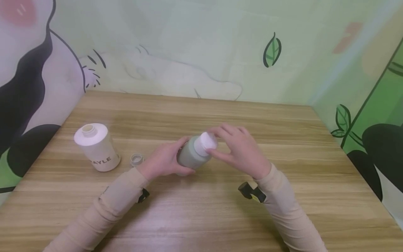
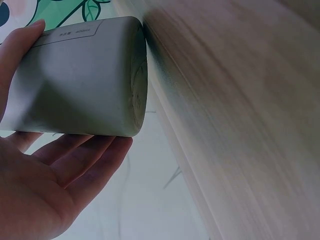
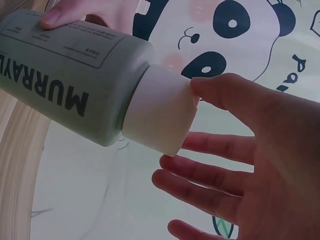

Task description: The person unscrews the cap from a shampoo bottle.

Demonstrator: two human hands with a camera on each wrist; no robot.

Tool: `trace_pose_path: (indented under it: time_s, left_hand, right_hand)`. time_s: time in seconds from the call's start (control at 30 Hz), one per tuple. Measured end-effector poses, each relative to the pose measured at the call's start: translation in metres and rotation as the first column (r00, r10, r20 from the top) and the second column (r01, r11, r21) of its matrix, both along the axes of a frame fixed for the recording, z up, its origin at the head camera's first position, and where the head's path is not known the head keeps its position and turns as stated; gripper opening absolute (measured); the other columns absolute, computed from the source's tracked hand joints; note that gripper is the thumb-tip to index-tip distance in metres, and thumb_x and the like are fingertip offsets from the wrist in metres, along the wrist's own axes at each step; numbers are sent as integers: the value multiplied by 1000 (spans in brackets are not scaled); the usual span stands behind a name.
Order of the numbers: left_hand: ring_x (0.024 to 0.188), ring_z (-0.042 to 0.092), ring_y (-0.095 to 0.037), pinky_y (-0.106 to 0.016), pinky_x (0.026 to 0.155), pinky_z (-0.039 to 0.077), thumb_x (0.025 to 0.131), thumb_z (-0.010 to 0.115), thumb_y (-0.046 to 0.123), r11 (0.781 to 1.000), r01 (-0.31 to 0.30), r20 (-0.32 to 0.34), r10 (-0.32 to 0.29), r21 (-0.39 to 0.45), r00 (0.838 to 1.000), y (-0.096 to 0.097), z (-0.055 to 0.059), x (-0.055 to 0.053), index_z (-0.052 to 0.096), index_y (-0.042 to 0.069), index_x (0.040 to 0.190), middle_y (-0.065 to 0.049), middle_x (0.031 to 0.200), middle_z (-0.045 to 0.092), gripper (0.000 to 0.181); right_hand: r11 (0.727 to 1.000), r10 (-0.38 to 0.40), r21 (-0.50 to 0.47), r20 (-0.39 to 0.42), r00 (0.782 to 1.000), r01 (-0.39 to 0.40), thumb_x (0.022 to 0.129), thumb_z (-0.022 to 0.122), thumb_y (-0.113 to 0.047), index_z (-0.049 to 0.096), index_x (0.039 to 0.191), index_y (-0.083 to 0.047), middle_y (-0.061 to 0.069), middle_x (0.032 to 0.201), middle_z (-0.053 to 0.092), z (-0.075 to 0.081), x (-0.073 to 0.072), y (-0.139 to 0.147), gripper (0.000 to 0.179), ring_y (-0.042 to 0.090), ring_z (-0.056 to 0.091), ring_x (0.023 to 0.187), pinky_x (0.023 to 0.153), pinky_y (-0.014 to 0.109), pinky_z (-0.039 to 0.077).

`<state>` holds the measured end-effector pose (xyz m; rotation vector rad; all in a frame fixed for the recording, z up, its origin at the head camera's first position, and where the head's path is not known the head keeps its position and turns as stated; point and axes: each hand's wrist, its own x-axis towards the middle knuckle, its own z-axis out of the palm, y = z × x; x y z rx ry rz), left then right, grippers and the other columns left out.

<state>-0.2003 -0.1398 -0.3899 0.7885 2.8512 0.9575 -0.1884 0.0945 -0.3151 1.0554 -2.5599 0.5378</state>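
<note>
A grey-green bottle [image 1: 189, 155] with dark MURRAYL lettering is held tilted above the wooden table, its capped end up and to the right. My left hand [image 1: 163, 159] grips its body, the thumb on one side and the fingers on the other, as the left wrist view shows. On the bottle's neck sits a wide white cap [image 3: 157, 110]. My right hand [image 1: 240, 150] has its thumb on one edge of that cap and fingertips at the opposite edge, pinching it lightly. The lower fingers of this hand are spread away from the cap.
A white bottle [image 1: 102, 150] with an uncapped neck stands upright at the left of the table [image 1: 189, 217]. Between it and my left hand lies a small round cap [image 1: 136, 160]. A wall with panda and leaf drawings [image 1: 189, 45] rises behind the table.
</note>
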Motion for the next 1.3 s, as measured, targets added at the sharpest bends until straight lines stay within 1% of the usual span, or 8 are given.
trace_pose_path:
  time_s: [0.27,0.37,0.5,0.63,0.7,0.83,1.03,1.3]
  left_hand:
    - [105,65,-27,-47,91,52,67,86,38,1000,-6,47,6,18,999,-1,-2,1,37,18,146,-12,121,66,95]
    - [105,65,-27,-48,91,52,68,86,37,1000,-12,49,11,21,999,-2,-4,2,36,17,146,-12,122,66,95]
    - [103,66,-28,-47,90,53,67,86,38,1000,-13,28,13,11,1000,-3,-7,3,37,15,146,-13,120,67,95]
    - [102,66,-27,-47,89,53,67,86,39,1000,-14,27,14,6,1000,-3,-7,2,37,16,145,-13,119,67,95]
    - [103,65,-27,-47,89,53,67,86,39,1000,-14,35,13,9,999,-2,-6,2,37,16,145,-12,119,67,95]
    - [104,65,-27,-47,90,53,68,86,39,1000,-10,44,9,9,999,-2,-3,2,37,18,145,-12,120,67,93]
    - [106,65,-28,-48,91,52,68,86,38,1000,-2,52,2,12,999,-1,0,0,37,19,145,-12,121,66,93]
    - [104,65,-27,-47,90,53,68,86,39,1000,-2,50,2,9,999,-1,1,-1,36,19,145,-12,120,67,94]
  right_hand:
    - [999,31,30,55,998,-33,86,72,-29,60,126,-11,5,118,64,-1,-1,0,45,20,60,111,91,47,47]
    - [999,37,35,72,997,-40,86,72,-31,58,128,-10,5,122,64,-2,-1,0,49,20,59,115,93,47,46]
    - [999,21,30,112,993,-24,86,71,-37,55,131,-10,5,127,63,-2,-2,-1,55,20,57,118,95,47,44]
    - [1000,-17,28,129,991,14,86,71,-40,56,126,-10,4,119,64,-2,-1,-2,53,20,61,112,95,46,44]
    - [999,-32,28,127,991,29,86,71,-41,58,122,-10,2,115,65,-2,-1,-2,49,19,62,108,94,45,44]
    - [999,-40,21,103,994,38,85,72,-38,59,117,-10,2,111,65,-2,-2,-3,45,18,62,105,92,44,44]
    - [1000,-25,11,56,998,25,84,74,-35,60,116,-8,5,110,66,-2,-1,-2,43,19,63,103,90,45,46]
    - [1000,11,10,31,999,-11,84,74,-29,61,120,-8,6,115,64,0,-1,-1,43,21,60,106,89,45,47]
